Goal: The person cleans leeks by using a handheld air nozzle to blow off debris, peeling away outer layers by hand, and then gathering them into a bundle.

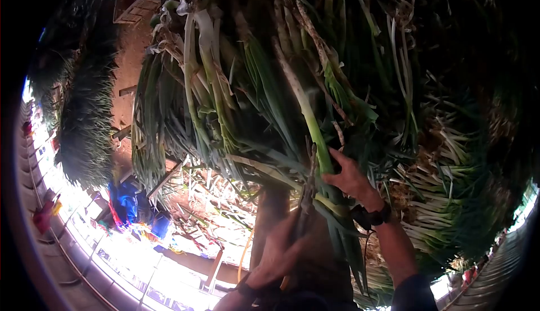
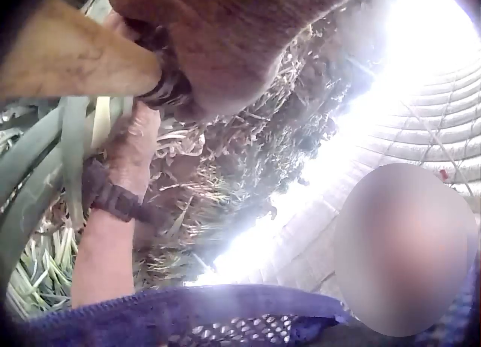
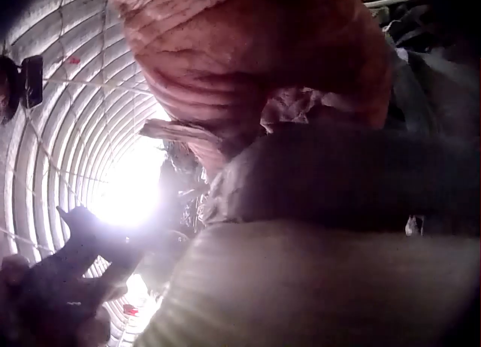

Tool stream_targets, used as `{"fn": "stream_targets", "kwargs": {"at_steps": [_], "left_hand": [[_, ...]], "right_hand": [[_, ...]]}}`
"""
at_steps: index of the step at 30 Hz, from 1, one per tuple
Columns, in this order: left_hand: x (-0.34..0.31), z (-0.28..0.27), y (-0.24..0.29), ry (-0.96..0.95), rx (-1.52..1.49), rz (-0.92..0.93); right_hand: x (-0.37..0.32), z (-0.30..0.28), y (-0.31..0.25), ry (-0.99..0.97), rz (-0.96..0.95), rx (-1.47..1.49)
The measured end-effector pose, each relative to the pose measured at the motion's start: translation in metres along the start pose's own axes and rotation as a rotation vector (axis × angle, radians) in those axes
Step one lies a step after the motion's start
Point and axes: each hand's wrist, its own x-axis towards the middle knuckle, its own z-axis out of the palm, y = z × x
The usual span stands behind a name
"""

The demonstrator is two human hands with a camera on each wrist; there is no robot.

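Note:
A long green onion (image 1: 305, 106) slants down through the middle of the head view. My right hand (image 1: 354, 183) holds its green part, thumb and forefinger on the stalk; its leaves (image 1: 341, 235) hang below the hand. Left of the stalk, my left hand (image 1: 277, 255), blurred, grips a dark two-pronged metal tool (image 1: 307, 184) resembling shears. The tool's upper end overlaps the green onion in the head view. A dark forked silhouette of the tool (image 3: 75, 268) shows in the right wrist view. In the left wrist view, my left hand (image 2: 225, 42) fills the top, its fingers mostly hidden.
Many green onions (image 1: 208, 80) lie heaped ahead, with another pile (image 1: 450, 198) to the right. A brown post (image 1: 270, 215) stands beside the tool. Cut leaves (image 1: 208, 198) litter the ground at left, near a blue bundle (image 1: 126, 201). A crate (image 1: 136, 8) sits at top left.

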Motion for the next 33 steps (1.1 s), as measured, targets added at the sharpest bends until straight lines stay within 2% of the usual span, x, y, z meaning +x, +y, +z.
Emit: {"fn": "stream_targets", "kwargs": {"at_steps": [2,4,5,7,9,10,11,14,17,19,21,22,24,26,29,33], "left_hand": [[0.007,0.004,0.005,0.013,-0.071,0.000],[0.029,0.001,0.017,0.066,0.055,-0.092],[0.044,-0.003,0.014,0.035,0.053,-0.112],[0.082,-0.007,0.015,0.141,-0.005,-0.115],[0.132,-0.011,0.003,0.286,0.033,0.130],[0.150,-0.019,0.017,0.260,0.033,0.103],[0.166,-0.029,0.030,0.235,0.033,0.078],[0.200,-0.046,0.034,0.247,-0.020,0.112],[0.181,-0.043,0.032,0.237,-0.049,0.036],[0.148,-0.033,0.020,0.202,-0.104,0.007],[0.105,-0.018,0.006,0.183,-0.027,-0.060],[0.083,-0.020,0.012,0.026,-0.016,-0.203],[0.048,-0.010,-0.014,-0.039,-0.135,-0.262],[0.023,-0.003,-0.019,0.054,0.140,0.003],[0.002,-0.006,-0.011,-0.005,0.148,-0.004],[-0.004,-0.005,-0.038,0.014,0.225,0.105]], "right_hand": [[0.001,0.000,0.006,0.019,-0.046,-0.042],[0.003,0.000,0.015,0.034,-0.091,-0.088],[0.004,-0.001,0.021,0.032,-0.145,-0.093],[0.004,-0.003,0.020,0.031,-0.203,-0.099],[-0.001,-0.005,0.011,-0.007,-0.165,-0.020],[-0.001,-0.006,0.015,-0.011,-0.165,-0.022],[0.002,-0.007,0.023,-0.056,-0.177,0.107],[0.012,-0.015,0.045,-0.125,-0.152,0.317],[0.014,-0.025,0.055,-0.184,-0.095,0.485],[0.015,-0.027,0.055,-0.213,-0.073,0.572],[0.016,-0.028,0.053,-0.243,0.006,0.670],[0.014,-0.027,0.055,-0.257,0.053,0.720],[0.014,-0.025,0.060,-0.241,0.083,0.684],[0.016,-0.021,0.058,-0.232,0.105,0.643],[0.014,-0.017,0.052,-0.252,0.093,0.711],[0.018,-0.011,0.053,-0.176,0.024,0.436]]}}
